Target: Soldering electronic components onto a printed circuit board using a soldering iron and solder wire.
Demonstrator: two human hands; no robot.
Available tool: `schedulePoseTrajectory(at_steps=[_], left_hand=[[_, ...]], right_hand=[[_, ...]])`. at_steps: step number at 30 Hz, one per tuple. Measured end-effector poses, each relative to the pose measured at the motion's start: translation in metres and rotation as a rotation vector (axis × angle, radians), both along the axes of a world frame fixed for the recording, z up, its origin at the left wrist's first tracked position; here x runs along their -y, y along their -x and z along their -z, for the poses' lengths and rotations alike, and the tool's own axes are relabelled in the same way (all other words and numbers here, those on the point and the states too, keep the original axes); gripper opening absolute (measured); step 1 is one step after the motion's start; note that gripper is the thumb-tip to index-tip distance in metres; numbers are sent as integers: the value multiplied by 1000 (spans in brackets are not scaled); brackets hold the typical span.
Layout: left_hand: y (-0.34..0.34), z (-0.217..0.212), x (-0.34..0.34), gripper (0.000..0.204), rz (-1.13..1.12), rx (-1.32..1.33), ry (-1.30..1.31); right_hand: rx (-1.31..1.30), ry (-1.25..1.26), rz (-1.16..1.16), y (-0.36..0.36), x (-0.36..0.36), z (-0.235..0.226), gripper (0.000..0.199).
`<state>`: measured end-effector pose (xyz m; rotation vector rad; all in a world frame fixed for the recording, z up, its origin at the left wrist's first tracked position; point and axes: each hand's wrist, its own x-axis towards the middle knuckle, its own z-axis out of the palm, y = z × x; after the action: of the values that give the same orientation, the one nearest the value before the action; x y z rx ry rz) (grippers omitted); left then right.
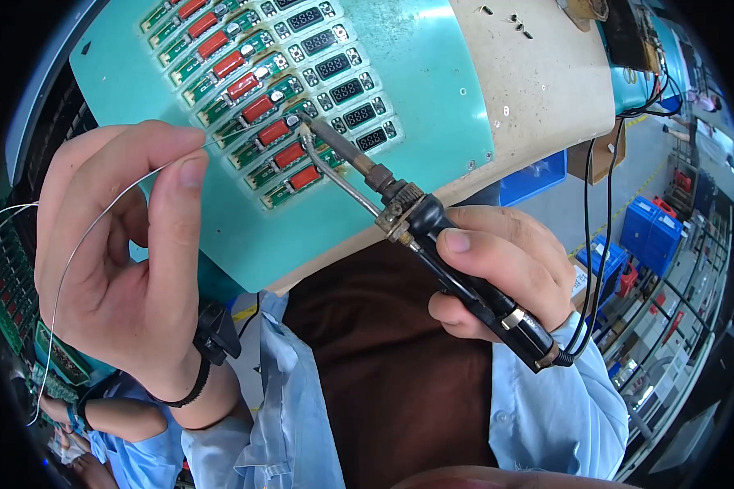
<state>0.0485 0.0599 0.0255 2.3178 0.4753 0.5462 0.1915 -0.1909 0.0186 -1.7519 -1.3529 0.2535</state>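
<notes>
My left hand (123, 244) pinches a thin silvery solder wire (55, 322) between thumb and forefinger. The wire trails down across the palm, and its front end points at the circuit boards. In my right hand (522, 265) is a soldering iron (473, 285) with a black handle and a thin bent metal tube beside its barrel. Its tip is over the lower boards, close to one board's red component (273, 132); whether it touches is unclear. Several narrow green boards lie in a slanting row, each with a red block and a black digit display (347, 90).
The boards lie on a turquoise mat (416, 81) over a pale bench (546, 90). Tiny black parts (514, 18) are scattered there. Black cables (588, 196) hang at right, near blue bins (652, 232). A co-worker's arm (127, 420) shows at lower left.
</notes>
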Motion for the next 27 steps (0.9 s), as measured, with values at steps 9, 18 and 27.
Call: schedulePoseTrajectory(at_steps=[9,18,27], left_hand=[[-15,11,17,12,-21,27,15],[-8,10,19,12,-61,43,32],[-4,16,30,13,-105,93,81]], right_hand=[[-47,21,-14,-15,16,6,41],[5,-87,32,-6,20,16,42],[19,-76,21,-5,27,19,40]])
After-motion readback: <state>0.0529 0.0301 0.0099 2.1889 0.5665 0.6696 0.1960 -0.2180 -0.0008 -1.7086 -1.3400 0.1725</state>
